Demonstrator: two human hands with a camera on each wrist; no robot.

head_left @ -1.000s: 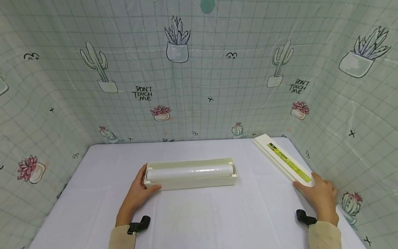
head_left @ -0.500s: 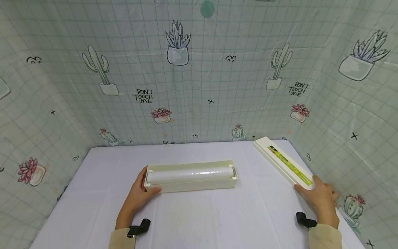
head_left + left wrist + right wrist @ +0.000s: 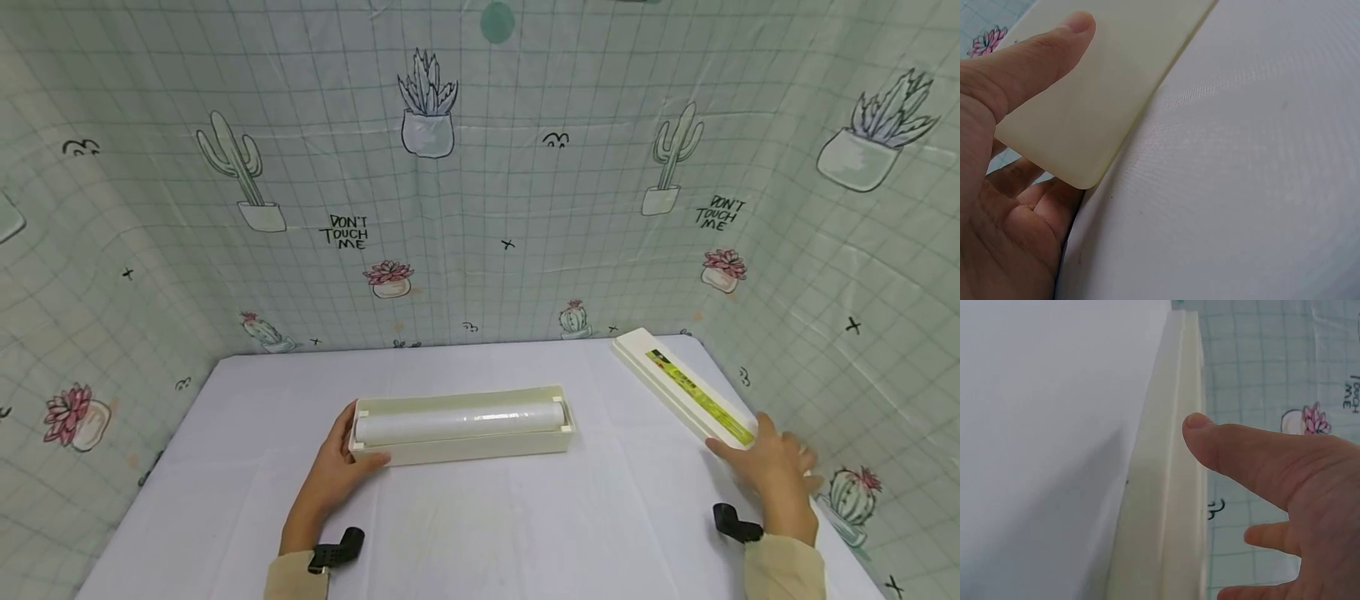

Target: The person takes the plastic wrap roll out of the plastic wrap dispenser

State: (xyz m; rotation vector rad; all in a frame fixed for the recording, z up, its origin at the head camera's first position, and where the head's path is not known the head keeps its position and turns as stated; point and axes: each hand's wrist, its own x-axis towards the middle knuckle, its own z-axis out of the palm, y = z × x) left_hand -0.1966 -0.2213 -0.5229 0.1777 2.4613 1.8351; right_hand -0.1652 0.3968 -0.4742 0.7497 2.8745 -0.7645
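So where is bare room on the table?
The table is bare in front of the box, behind it to the backdrop, and between box and lid. Crowded: right edge, with lid and right grip; the box's left end, at the left grip.

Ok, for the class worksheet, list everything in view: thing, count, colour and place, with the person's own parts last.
long open box: 1, cream, mid-table
plastic film roll: 1, glossy white, inside the box
box lid: 1, cream, slanted on the table's right side
label: 1, mostly yellow-green, on the lid
tabletop: 1, white, under the box and lid
grid-patterned backdrop: pale green, behind and at both sides; number of sheets unclear
printed potted plants: several, green, grey and pink, on the backdrop
"DON'T TOUCH ME" lettering: 2 in head view, black, on the backdrop
wrist cameras: 2, black, one per wrist
sleeves: 2, beige, bottom edge
left hand: 1, gripping the box's left end
right hand: 1, at the lid's near end
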